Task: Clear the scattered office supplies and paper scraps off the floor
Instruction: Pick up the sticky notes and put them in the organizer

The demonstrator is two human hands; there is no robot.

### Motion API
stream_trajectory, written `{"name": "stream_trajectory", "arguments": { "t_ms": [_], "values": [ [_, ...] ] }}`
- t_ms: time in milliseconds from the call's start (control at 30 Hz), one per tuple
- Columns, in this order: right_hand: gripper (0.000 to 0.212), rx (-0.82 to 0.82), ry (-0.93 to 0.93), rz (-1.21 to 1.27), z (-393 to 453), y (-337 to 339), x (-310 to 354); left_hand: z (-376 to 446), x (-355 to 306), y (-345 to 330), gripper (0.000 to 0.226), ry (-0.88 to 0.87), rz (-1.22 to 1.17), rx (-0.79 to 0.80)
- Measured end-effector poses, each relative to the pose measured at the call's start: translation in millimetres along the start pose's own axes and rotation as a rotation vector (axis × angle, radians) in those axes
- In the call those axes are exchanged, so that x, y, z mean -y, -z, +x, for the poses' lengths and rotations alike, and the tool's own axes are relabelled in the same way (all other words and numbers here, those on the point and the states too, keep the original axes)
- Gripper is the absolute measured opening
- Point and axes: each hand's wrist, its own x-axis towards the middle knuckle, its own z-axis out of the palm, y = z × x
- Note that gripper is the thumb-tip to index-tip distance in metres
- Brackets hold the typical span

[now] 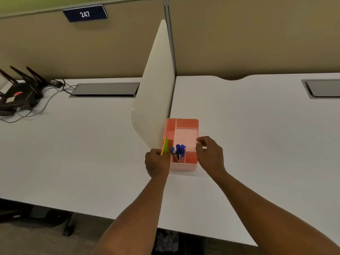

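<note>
A pink desk organizer [191, 124] with several compartments sits on the white desk, right beside the cream divider panel. Three blue pens [178, 150] stand in its near compartment. My left hand [157, 162] is at the organizer's near left corner, pinching a thin green and orange stack of sticky notes [165, 148] over the left compartment. My right hand [209, 153] hovers at the organizer's right wall, fingers curled and apart, with nothing in it.
The white desk [92, 153] runs across the view, split by a cream divider panel [156, 92]. A black router [18, 94] with antennas and cables sits far left. Two cable hatches [104, 89] lie at the back. Crumpled paper [167, 240] shows under the desk edge.
</note>
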Motion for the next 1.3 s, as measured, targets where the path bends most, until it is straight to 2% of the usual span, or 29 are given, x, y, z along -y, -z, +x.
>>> {"name": "stream_trajectory", "arguments": {
  "t_ms": [67, 267, 467, 600, 900, 1100, 1300],
  "values": [
    [0.027, 0.013, 0.001, -0.045, 0.7, -0.3, -11.0, 2.4, 4.8, -3.5, 0.025, 0.004, 0.007, 0.008],
    [0.039, 0.206, -0.018, -0.177, -3.1, -9.9, -33.7, 5.5, 20.7, -2.0, 0.036, 0.049, 0.022, 0.096],
    [0.044, 0.161, -0.006, -0.161, -19.4, -7.6, -31.7, -4.8, 28.5, 16.4, 0.035, -0.068, 0.004, 0.161],
    [0.046, 0.088, 0.008, -0.166, -52.6, 1.3, -29.2, -21.1, 36.3, 37.4, 0.016, -0.184, -0.003, 0.168],
    [0.042, -0.107, -0.049, -0.184, -201.7, 3.6, -39.5, -82.4, 109.9, 104.8, 0.024, -0.349, -0.033, 0.302],
    [0.042, -0.151, -0.096, -0.216, -321.7, -14.6, -52.4, -133.9, 177.6, 155.5, 0.024, -0.523, -0.019, 0.475],
    [0.041, -0.225, -0.125, -0.3, -429.4, -19.8, -59.1, -176.5, 228.1, 180.2, 0.024, -0.701, 0.118, 0.648]
  ]
}}
